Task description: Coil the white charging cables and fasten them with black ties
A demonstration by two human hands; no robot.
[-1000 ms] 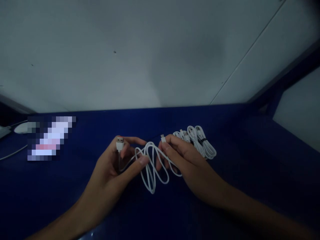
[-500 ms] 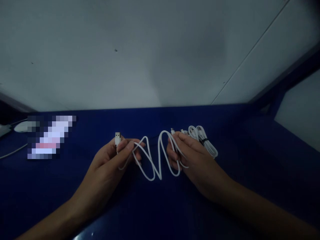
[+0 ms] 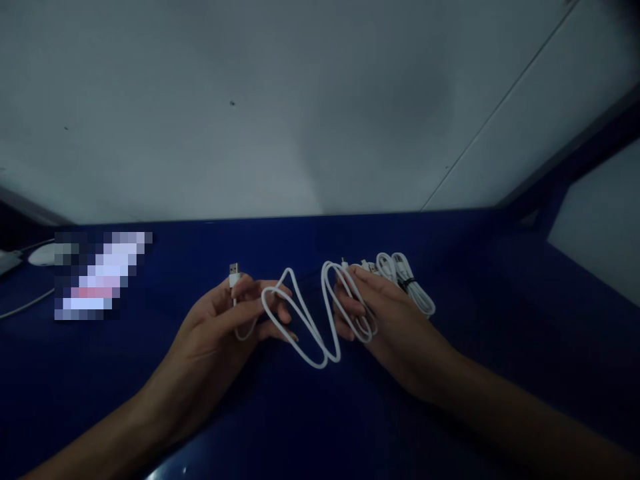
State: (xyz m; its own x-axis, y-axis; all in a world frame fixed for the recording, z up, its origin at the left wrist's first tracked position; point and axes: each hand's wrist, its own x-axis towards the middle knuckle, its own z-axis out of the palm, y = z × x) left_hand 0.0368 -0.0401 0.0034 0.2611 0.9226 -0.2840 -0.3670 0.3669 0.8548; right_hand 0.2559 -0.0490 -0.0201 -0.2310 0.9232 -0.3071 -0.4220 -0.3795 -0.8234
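Observation:
A white USB cable (image 3: 330,327) stretches in loose loops between my two hands, above the blue table. My left hand (image 3: 220,320) is closed on one end of it, and the USB plug (image 3: 235,275) sticks up past the fingers. Some of its loops rest against the left fingertips. My right hand (image 3: 383,310) grips the other end, where a small connector (image 3: 344,263) shows above the fingers. More loops hang over the right fingers. Just behind the right hand lie coiled white cables (image 3: 413,287) bound with a black tie.
On the left of the blue table (image 3: 320,427) lies a blurred-out bright flat object (image 3: 107,273). A white rounded device (image 3: 45,254) and a white cord (image 3: 27,304) are beside it. A pale wall (image 3: 280,133) rises at the table's back.
The cable's loops have shifted between the hands, and the middle bends sit slightly farther right. A loop at the left fingers has widened. Both hands stay nearly in place.

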